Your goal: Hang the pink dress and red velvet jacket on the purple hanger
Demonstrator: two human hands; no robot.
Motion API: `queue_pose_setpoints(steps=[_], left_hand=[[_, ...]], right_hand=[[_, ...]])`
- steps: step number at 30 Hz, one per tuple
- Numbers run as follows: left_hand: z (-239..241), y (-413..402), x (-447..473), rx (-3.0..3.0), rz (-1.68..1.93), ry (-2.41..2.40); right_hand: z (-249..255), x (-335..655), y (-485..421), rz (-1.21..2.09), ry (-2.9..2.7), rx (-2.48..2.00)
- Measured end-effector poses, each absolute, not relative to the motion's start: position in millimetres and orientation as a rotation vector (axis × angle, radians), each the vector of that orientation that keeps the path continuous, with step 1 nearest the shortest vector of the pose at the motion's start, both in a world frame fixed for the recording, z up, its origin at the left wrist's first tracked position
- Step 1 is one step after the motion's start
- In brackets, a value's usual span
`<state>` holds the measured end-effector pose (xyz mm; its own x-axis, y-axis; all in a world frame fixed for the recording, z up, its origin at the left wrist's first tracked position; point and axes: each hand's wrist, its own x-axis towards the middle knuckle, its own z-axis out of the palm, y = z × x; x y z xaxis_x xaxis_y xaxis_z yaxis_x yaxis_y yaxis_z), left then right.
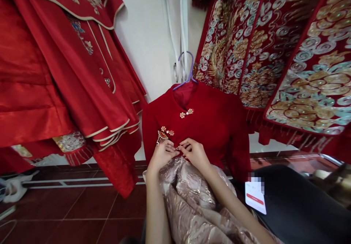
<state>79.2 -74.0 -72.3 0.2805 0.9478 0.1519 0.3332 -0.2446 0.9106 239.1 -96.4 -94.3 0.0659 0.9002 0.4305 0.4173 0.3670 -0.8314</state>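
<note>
A red velvet jacket (211, 123) hangs in front of me from a purple hanger (191, 73). Two pearl-beaded flower fasteners decorate its front: a collar fastener (187, 113) and a chest fastener (167, 130). Just below the latter is a fan-shaped beaded ornament (161, 137). At the jacket's lower front, the fingers of my left hand (163, 155) are closed against the cloth. My right hand (196, 155) pinches a small beaded fastener (178, 148), its fingertips close to the left ones. Fingers partly hide that fastener. Shiny pinkish fabric (189, 196) lies below both hands.
Red garments with pale piping (90, 72) hang at the left. Embroidered, fringed red garments (255, 54) hang at the right. A white metal rack (181, 25) holds the hanger. A lit phone (255, 198) lies on a black seat (290, 196). White shoes (16, 189) stand lower left.
</note>
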Motion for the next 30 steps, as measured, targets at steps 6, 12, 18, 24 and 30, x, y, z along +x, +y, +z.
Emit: queue_pose_setpoints(steps=[6,12,18,24,30], left_hand=[[-80,-67,81,1.678,0.984,1.141],[-75,-70,82,1.657,0.993,1.142],[-75,-70,82,1.519,1.001,1.205],[-74,-72,91,1.57,0.943,1.352],[-75,-71,86,1.507,0.99,1.27]], right_hand=[[-93,241,-98,0.626,-1.537,-1.227],[-92,240,-100,0.56,-1.569,-1.199],[-93,237,-101,0.449,-1.605,-1.213],[-91,237,-105,0.438,-1.601,-1.241],[-87,240,-108,0.483,-1.619,-1.215]])
